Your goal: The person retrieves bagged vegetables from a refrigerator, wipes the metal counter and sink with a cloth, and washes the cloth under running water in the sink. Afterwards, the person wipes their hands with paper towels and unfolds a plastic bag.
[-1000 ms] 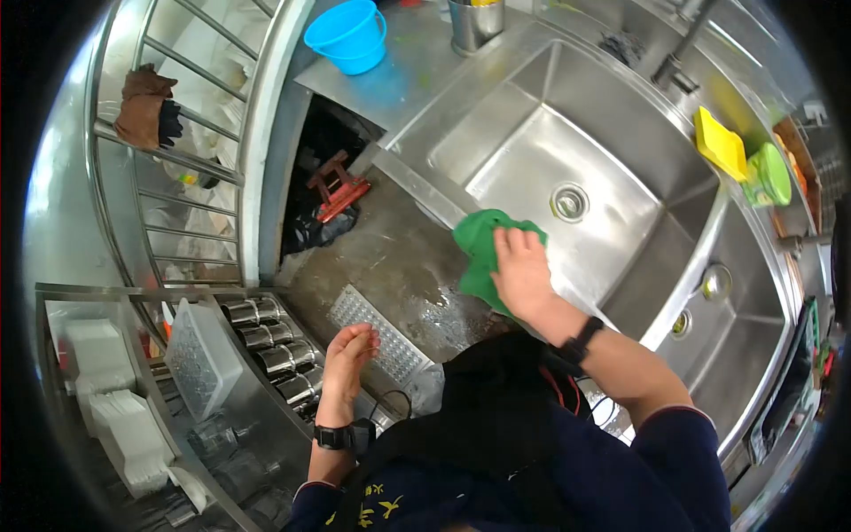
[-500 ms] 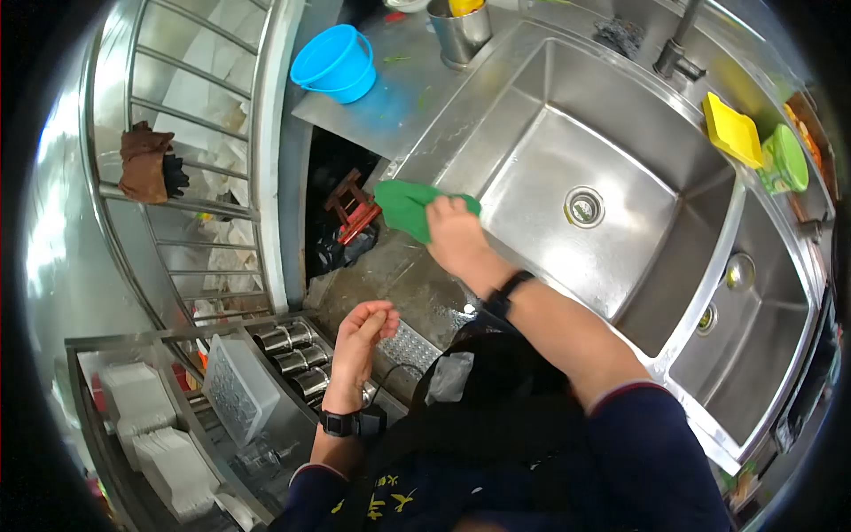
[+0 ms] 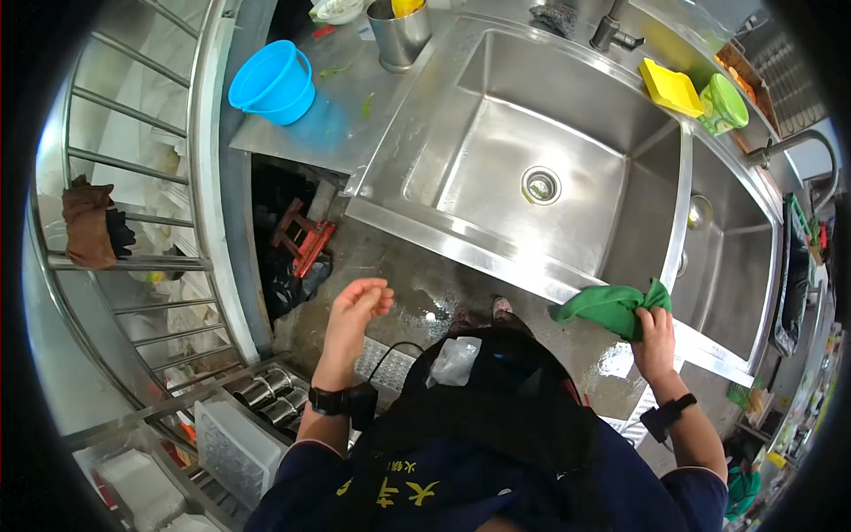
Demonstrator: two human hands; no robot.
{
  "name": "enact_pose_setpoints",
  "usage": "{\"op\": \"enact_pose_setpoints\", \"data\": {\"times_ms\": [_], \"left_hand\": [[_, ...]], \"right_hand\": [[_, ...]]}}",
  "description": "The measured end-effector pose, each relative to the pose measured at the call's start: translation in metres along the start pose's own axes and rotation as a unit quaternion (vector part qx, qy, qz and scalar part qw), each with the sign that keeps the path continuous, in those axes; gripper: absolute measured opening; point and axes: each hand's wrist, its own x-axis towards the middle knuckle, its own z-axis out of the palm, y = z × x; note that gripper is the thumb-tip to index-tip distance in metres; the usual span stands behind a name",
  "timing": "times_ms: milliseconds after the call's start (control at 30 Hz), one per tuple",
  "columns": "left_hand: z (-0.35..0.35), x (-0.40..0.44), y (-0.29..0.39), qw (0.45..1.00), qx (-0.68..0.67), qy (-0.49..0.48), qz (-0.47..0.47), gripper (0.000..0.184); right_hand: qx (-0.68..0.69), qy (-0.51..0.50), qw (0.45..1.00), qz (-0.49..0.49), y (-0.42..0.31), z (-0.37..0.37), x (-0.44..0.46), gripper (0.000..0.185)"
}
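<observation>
My right hand (image 3: 656, 341) grips a green cloth (image 3: 607, 309), which lies bunched against the front rim of the steel sink (image 3: 496, 257), close to the divider between its two basins. My left hand (image 3: 359, 306) is held up over the floor, apart from the sink. Its thumb and fingers are pressed together, and I see nothing in them. Inside the large basin is a round drain (image 3: 541, 184). A metal ladle or strainer (image 3: 699, 213) lies in the smaller basin.
A blue bucket (image 3: 275, 84) and a steel container (image 3: 399, 35) stand on the left counter. A yellow tray (image 3: 671, 87) and green tub (image 3: 723, 105) sit behind the sink. At lower left are steel cups (image 3: 266, 390) and a plastic bin (image 3: 232, 448). A red stool (image 3: 306, 244) is under the counter.
My right hand has carried the green cloth from the sink's left front corner rightward along the front rim. The view has shifted right; my left hand keeps much the same pose.
</observation>
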Motion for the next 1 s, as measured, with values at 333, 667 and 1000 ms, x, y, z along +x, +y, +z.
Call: {"op": "enact_pose_setpoints", "data": {"times_ms": [333,667,1000], "left_hand": [[-0.075,-0.038,-0.038,0.991,-0.061,0.117,-0.018,0.018],[-0.091,-0.063,-0.044,0.983,-0.069,0.168,-0.004,0.016],[-0.050,-0.037,-0.031,0.996,0.022,0.090,0.004,0.018]], "right_hand": [[-0.004,-0.041,0.971,-0.235,-0.195,0.019,0.130,0.071],[0.021,0.078,0.961,-0.265,-0.390,0.074,0.233,0.049],[0.210,0.049,0.967,-0.136,-0.230,0.041,0.145,0.060]]}}
